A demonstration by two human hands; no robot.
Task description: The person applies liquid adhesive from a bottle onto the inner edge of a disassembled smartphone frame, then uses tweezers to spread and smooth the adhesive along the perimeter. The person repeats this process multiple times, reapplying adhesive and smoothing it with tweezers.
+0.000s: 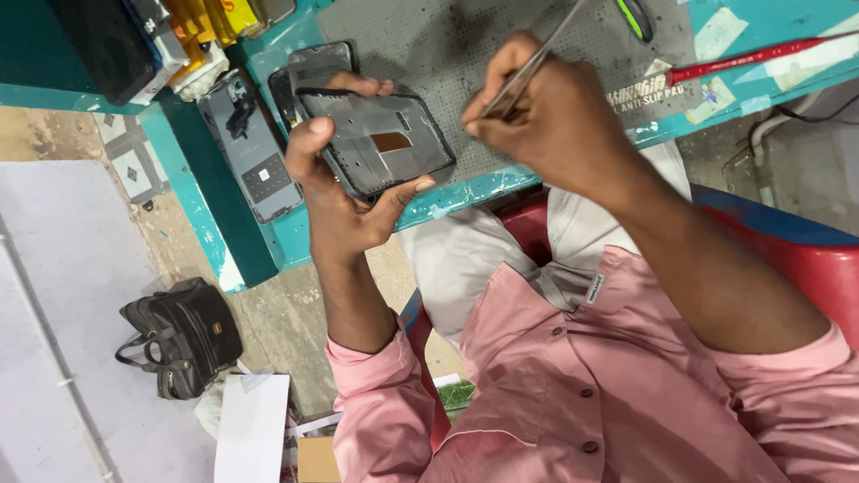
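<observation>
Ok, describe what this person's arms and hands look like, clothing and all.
Both hands are bare: no gloves, rings or watch show on the left hand or the right hand. The forearms are uncovered, because the sleeves of a pink button-up shirt are rolled up, bunched near each elbow. The shirt has dark buttons and a small label at its hem.

teal workbench [192, 192], tiled floor [134, 170], red seat [805, 259]

A grey mat [429, 36] covers the teal bench [242, 241], with a red screwdriver [752, 58] at far right. A black bag [179, 335] sits on the floor, near left.
</observation>
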